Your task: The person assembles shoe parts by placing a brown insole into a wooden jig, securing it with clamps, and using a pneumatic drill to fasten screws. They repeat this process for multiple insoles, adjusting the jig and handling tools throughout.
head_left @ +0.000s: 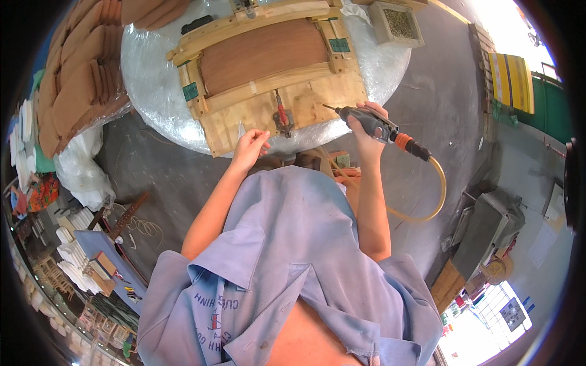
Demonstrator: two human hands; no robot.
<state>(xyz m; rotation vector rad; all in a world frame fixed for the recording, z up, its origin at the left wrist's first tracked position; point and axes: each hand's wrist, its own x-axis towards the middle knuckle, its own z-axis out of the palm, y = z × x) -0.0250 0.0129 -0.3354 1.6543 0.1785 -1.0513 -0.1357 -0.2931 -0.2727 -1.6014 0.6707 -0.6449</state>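
Observation:
My right hand point(368, 141) is wrapped around a dark air screwdriver point(390, 131), whose thin bit points left over the board's front right corner. An orange collar joins the tool to a yellow air hose point(444, 189). My left hand point(249, 150) is closed at the front edge of a plywood board point(229, 131), fingertips together; what they hold, if anything, is too small to make out. On the board, a wooden jig frame point(268, 84) surrounds a flat brown wood panel point(262, 53). A red-handled toggle clamp point(282, 114) stands at the front, between my hands.
The board rests on a round table wrapped in clear plastic film point(162, 100). A box of small screws point(400, 25) stands at its far right. Brown shaped wood pieces point(85, 91) are stacked at the left. The hose loops beside my right forearm.

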